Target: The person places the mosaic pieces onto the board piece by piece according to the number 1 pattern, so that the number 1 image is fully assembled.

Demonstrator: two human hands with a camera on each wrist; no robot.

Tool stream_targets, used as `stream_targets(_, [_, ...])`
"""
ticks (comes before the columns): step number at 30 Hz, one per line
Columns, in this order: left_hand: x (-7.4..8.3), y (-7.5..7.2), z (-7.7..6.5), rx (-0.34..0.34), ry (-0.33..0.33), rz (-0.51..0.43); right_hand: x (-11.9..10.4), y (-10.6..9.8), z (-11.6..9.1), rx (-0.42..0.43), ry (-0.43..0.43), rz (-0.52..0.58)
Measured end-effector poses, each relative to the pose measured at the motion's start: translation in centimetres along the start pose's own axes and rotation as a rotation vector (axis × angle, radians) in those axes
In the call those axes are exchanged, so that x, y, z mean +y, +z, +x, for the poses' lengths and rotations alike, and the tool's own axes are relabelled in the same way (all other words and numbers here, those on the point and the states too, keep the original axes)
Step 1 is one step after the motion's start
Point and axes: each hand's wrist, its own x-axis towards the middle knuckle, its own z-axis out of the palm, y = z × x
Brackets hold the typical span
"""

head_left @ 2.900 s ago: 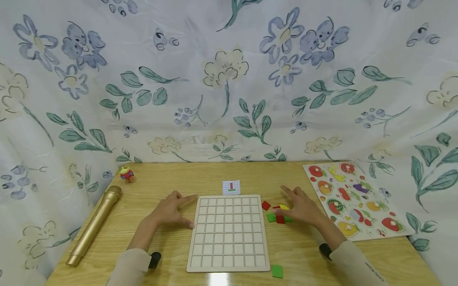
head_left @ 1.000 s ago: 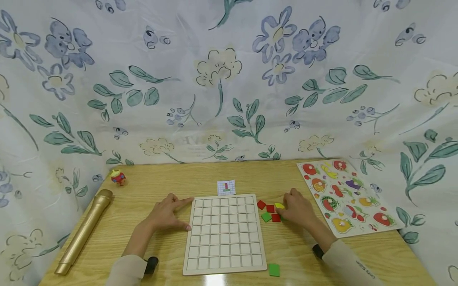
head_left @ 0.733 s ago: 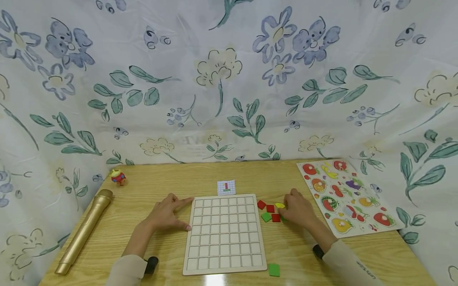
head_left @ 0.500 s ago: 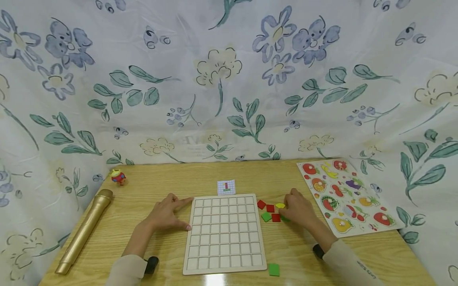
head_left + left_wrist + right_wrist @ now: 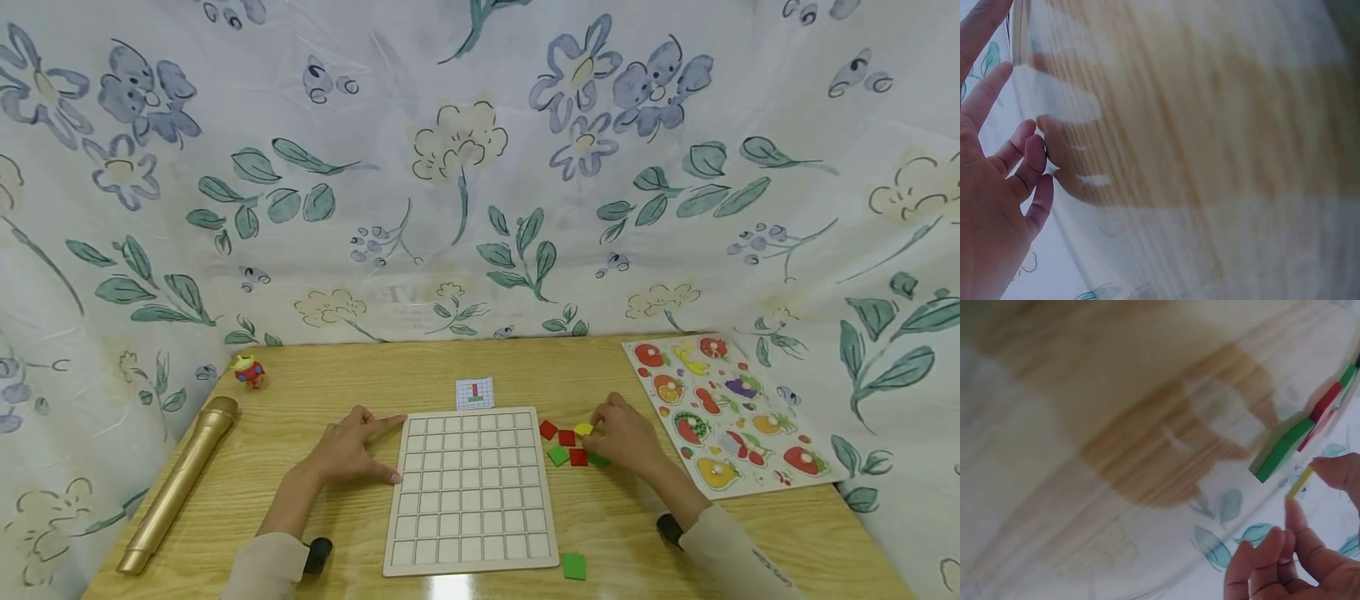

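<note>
A pale wooden grid board (image 5: 471,492) lies flat on the table in the head view. My left hand (image 5: 347,450) is at its left edge, index finger and thumb spread along the side; in the left wrist view this hand (image 5: 994,169) has its other fingers loosely bent. To the right of the board, my right hand (image 5: 626,435) pinches a small yellow tile (image 5: 583,429) between thumb and index finger. The right wrist view shows the yellow tile (image 5: 1299,482) edge-on, beside a green tile (image 5: 1282,447). Red tiles (image 5: 566,437) and another green tile (image 5: 558,455) lie close by.
A small pattern card (image 5: 475,393) lies behind the board. One green tile (image 5: 574,567) rests near its front right corner. At left are a gold microphone (image 5: 180,487) and a toy figure (image 5: 249,372); at right, a fruit puzzle board (image 5: 731,417). A floral curtain (image 5: 450,208) hangs behind.
My right hand has come down from above the tiles and taken hold of the yellow tile, which is now lifted slightly. The red and green tiles are spread apart. My left hand stays at the board.
</note>
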Motion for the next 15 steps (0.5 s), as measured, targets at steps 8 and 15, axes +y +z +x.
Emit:
stream_targets(8, [-0.1,0.0,0.0,-0.004,0.000,-0.011,-0.5,0.0,0.5,0.048,0.015,0.194])
stream_targets(15, [-0.1,0.0,0.0,-0.005,0.003,-0.006,-1.1,0.2,0.6,0.076,-0.006,0.251])
